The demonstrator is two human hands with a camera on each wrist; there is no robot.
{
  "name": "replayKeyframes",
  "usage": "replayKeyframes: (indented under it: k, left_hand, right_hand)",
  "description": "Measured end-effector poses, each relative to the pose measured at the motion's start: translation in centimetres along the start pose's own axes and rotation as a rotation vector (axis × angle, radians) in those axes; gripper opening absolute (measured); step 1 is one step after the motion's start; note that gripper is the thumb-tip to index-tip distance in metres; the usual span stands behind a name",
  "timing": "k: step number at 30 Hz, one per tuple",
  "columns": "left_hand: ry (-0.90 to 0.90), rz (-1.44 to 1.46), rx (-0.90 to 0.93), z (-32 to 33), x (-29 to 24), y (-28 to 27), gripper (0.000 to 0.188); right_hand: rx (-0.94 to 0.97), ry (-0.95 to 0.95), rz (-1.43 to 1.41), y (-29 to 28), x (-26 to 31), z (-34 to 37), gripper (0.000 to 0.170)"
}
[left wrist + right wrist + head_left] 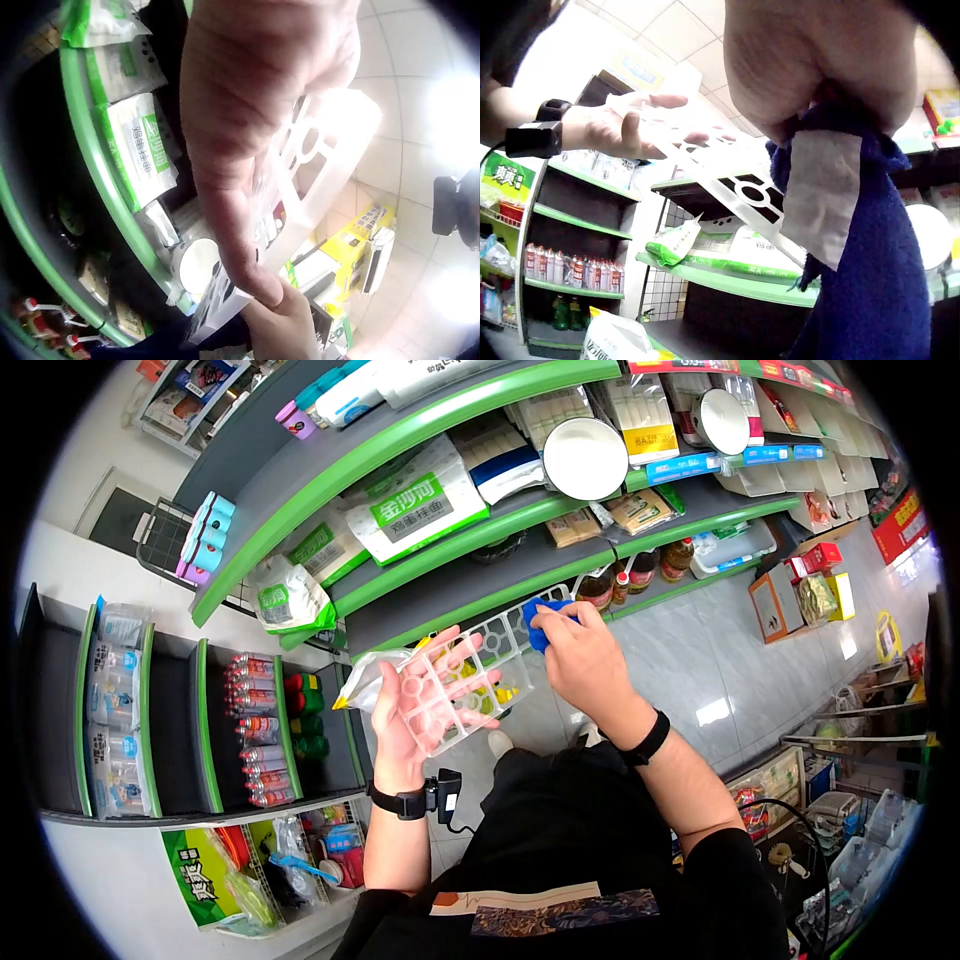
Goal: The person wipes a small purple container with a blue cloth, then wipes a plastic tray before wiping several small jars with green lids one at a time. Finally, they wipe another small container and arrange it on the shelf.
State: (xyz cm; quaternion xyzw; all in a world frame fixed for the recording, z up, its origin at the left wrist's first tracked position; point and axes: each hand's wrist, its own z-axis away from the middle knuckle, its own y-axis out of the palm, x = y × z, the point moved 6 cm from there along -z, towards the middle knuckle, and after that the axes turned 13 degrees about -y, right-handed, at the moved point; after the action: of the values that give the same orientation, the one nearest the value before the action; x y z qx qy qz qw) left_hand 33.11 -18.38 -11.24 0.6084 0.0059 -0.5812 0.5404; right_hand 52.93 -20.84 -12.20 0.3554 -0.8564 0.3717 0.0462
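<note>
A long white plastic rack with ring-shaped cutouts [492, 640] [748, 196] spans the space between both hands. My left hand [430, 695] [262, 150] supports its near end from beneath, palm up, fingers spread and fairly straight, some showing through the openings. At the far end, my right hand [585, 660] [817, 60] pinches a blue cloth [541, 622] [877, 262] against the rack. A pale label [823, 195] shows on the cloth, which hangs down in the right wrist view.
Green-edged shelves [420, 560] with noodle packs [415, 500] and round white signs [585, 458] stand in front. Lower shelves hold bottles [675, 560]. At left, another shelf unit [210, 730] carries red-and-white cans [262, 730]. A white bag [368, 682] lies behind my left hand. Boxes [785, 600] sit on the floor.
</note>
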Motion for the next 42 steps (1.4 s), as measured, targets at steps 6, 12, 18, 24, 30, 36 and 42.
replayKeyframes:
  k: [6, 12, 18, 24, 30, 36, 42]
  left_hand:
    - [0.020, 0.001, -0.031, 0.3, -0.2, -0.8, 0.098]
    - [0.006, 0.073, 0.033, 0.7, 0.0, -1.0, 0.093]
    - [-0.038, 0.189, 0.097, 1.8, -0.7, -2.0, 0.095]
    - [-0.111, 0.467, 0.244, 1.6, 0.0, -2.2, 0.091]
    - [-0.141, 0.584, 0.417, 1.3, 0.1, -2.8, 0.088]
    - [-0.085, 0.547, 0.401, 0.9, 0.0, -2.2, 0.107]
    - [0.116, 0.305, 0.194, -1.5, 3.4, -1.2, 0.113]
  right_hand:
    - [-0.009, -0.069, -0.175, 0.1, 2.4, 0.6, 0.028]
    - [-0.033, 0.000, -0.236, -0.4, 0.8, 0.9, 0.025]
    - [-0.231, 0.394, -0.286, -3.0, -5.0, 3.7, 0.030]
    - [-0.330, 0.798, -1.230, -0.2, -4.9, 5.7, 0.035]
    - [-0.452, 1.008, -1.532, -0.7, -3.7, 5.3, 0.030]
    - [-0.314, 0.840, -1.177, -1.1, -2.8, 4.7, 0.022]
    - [-0.545, 0.880, -0.973, -0.2, -3.8, 5.0, 0.016]
